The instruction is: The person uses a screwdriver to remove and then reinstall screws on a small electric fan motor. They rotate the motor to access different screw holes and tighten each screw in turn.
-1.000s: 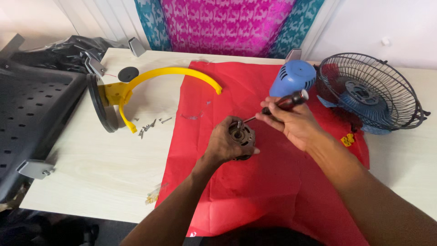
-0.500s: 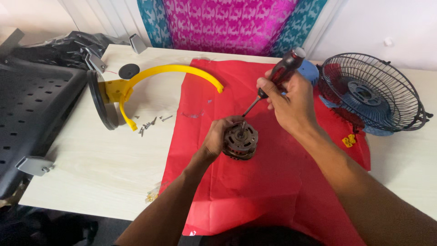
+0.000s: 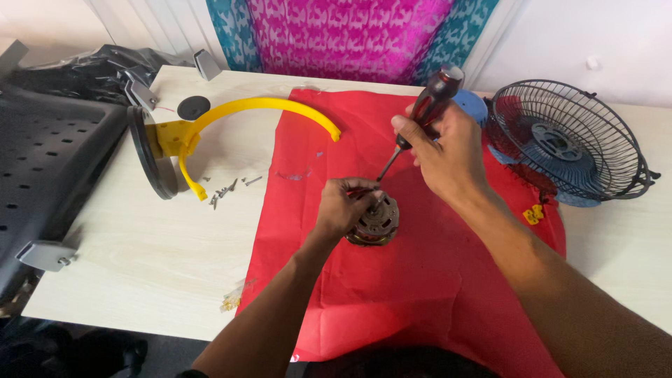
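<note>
While left grip [image 3: 341, 208] clasps motor [image 3: 374, 222], right grip [image 3: 441, 150] above clenches screwdriver [image 3: 420, 119].

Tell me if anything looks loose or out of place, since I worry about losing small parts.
Yes. Loose screws lie scattered on the bare table beside the yellow bracket, off the red cloth. A few small yellowish bits sit near the table's front edge. The fan guard lies tilted at the cloth's right edge.

A home repair table [image 3: 140, 266]: bright curtain [image 3: 350, 35], loose screws [image 3: 227, 187], dismantled fan cage [image 3: 567, 140].
</note>
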